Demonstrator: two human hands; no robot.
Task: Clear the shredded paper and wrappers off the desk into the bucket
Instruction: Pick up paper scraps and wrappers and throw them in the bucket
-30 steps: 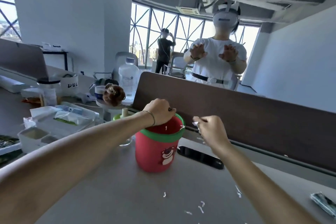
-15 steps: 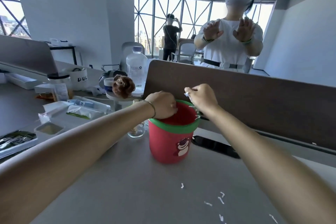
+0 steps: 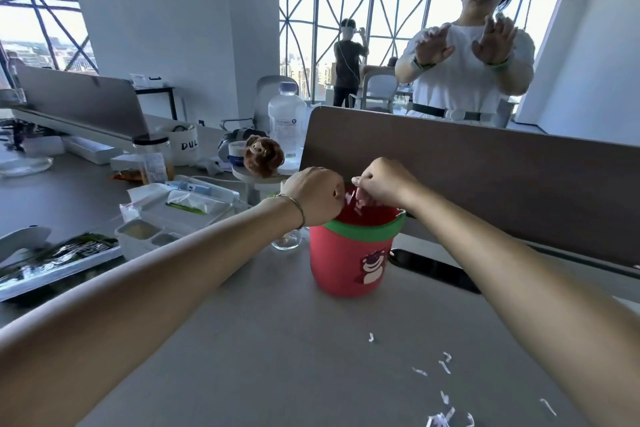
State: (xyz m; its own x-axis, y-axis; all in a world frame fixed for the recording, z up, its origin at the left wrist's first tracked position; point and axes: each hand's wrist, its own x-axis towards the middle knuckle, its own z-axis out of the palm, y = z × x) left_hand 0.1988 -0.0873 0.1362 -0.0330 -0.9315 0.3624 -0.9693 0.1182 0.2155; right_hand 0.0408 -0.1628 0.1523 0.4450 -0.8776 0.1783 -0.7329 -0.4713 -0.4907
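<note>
- Both hands over bucket (image 3: pixel 349 253) mouth, at far side of tabletop (image 3: pixel 277 340).
- Right hand (image 3: pixel 384 184): fingers curled, pinching pale paper shreds (image 3: pixel 358 203) just above the opening.
- Left hand (image 3: pixel 317 194): fingers curled at the rim; whether it holds anything, cannot tell.
- Left to do: loose scraps (image 3: pixel 445 366) near right forearm. No wrappers seen there.
- Judged partway through.

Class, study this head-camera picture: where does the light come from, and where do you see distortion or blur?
Head view: daylight floods in from the tall lattice windows behind, washing out the sky; the wide lens bows the brown desk divider and stretches both forearms; the white paper shreds on the grey desk look soft, as do the pieces over the red green-rimmed bucket.
</note>
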